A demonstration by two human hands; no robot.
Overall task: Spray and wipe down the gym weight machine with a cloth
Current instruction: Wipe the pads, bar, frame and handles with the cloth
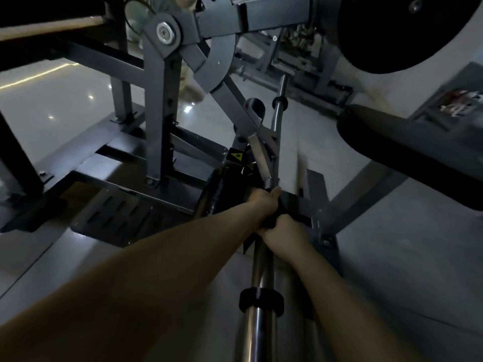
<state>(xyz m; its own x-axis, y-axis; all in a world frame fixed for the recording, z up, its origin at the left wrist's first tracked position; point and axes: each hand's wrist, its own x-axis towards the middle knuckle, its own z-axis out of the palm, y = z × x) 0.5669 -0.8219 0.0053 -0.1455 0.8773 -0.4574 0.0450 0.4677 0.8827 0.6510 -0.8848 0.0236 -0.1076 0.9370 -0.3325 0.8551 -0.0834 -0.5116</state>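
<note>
Right hand (283, 231): fingers curled round a dark cloth (269, 222) wrapped on the weight machine's chrome bar (257, 335), past the black collar (261, 301), with a cloth tail hanging off the bar's left side. Left hand (264, 202) is just beyond, touching the cloth, fingers curled onto the bar where it meets the grey lever arm (236, 105), beside the black roller pad (222, 189). Perforated footplate (117, 212) sits left of the pad.
</note>
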